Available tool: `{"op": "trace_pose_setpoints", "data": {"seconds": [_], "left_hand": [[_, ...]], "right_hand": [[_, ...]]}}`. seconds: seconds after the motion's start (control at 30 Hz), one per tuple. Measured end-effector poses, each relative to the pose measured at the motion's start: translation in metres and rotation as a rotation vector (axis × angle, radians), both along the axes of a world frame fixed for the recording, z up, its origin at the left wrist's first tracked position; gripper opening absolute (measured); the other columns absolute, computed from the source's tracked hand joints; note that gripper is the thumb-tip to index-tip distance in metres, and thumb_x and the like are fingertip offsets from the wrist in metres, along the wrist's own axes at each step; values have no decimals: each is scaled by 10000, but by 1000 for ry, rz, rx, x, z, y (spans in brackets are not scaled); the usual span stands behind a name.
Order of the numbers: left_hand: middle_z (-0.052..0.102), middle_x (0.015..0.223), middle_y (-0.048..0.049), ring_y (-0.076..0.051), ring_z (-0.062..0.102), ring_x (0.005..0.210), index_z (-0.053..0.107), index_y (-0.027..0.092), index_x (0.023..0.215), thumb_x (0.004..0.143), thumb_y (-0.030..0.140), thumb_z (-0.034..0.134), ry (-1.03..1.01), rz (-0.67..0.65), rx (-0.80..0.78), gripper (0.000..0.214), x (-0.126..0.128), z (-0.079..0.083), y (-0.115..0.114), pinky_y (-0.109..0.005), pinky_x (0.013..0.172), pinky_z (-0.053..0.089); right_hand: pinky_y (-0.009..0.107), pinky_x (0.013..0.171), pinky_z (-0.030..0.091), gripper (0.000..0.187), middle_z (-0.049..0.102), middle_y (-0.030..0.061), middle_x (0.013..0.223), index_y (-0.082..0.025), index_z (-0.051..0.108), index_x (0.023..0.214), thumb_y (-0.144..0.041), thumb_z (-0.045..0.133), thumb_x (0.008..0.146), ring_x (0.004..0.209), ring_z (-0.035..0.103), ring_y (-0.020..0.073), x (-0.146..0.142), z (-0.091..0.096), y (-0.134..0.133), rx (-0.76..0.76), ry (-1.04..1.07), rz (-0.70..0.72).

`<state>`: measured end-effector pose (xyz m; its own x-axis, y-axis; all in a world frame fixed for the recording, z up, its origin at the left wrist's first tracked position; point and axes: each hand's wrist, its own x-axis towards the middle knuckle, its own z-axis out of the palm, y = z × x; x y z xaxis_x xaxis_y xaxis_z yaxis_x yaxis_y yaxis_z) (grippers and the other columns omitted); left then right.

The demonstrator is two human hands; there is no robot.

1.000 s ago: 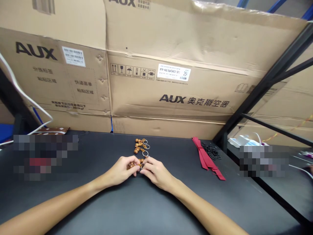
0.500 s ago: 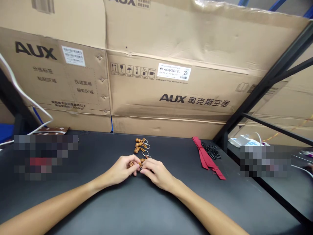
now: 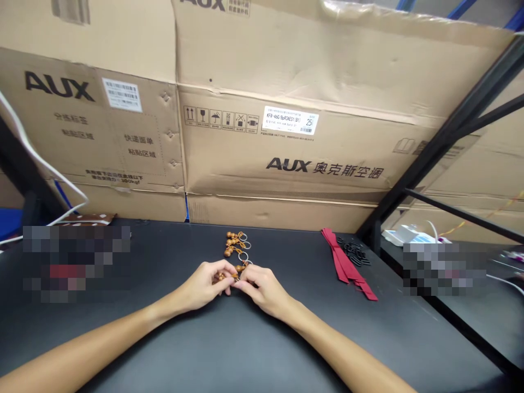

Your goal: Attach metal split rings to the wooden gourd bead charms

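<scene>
Close together over the black table [image 3: 196, 349], my two hands work on one keychain with brown gourd-shaped beads [image 3: 221, 277]. My left hand [image 3: 210, 281] is closed around its beads and cord. Thumb and fingers of my right hand [image 3: 262, 284] pinch the keychain's metal ring end, mostly hidden by the fingertips. Just beyond, several similar keychains [image 3: 229, 251] with brown gourd beads, orange cords and silver rings lie in a column. The nearest of them is partly covered by my right hand.
Red ribbon strips [image 3: 346, 262] lie on the right, beside a pile of black clips or buckles [image 3: 355, 254]. Cardboard boxes [image 3: 278, 142] stand along the back. A black metal frame [image 3: 442, 136] rises at right, and a white cable [image 3: 49, 158] hangs at left.
Fingertips of both hands have shifted slightly around the keychain. The laid-out keychains, ribbons and black pieces stay where they were.
</scene>
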<state>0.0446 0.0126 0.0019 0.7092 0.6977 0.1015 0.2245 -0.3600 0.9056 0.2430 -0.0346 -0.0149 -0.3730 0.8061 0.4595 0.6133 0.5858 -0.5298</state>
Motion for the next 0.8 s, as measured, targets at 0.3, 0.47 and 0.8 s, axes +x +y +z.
{"op": "trace_pose_setpoints", "data": {"seconds": [0.3,0.47,0.8], "left_hand": [[664,878,-41,-170,591,751,616,189,952,853,235,545,116,-27,362,130,-1,-2,2,-272,721,456],[634,886,-49,-203,571,823,627,202,941,846,253,551,172,45,505,132,-6,-8,19,-309,765,456],[608,1171,-99,-263,531,1103,592,202,1136,858,416,562,291,85,634,352,-31,-6,46,-399,979,394]], "right_hand": [[228,612,420,322,545,20,752,-183,583,723,-441,527,908,660,524,132,11,-4,5,83,-189,-106],[233,600,415,301,522,4,720,-186,565,724,-428,538,901,631,513,130,20,-3,12,101,-233,-183],[301,771,482,268,600,58,953,-191,574,1043,-408,559,886,852,577,175,53,1,21,62,-134,-201]]}}
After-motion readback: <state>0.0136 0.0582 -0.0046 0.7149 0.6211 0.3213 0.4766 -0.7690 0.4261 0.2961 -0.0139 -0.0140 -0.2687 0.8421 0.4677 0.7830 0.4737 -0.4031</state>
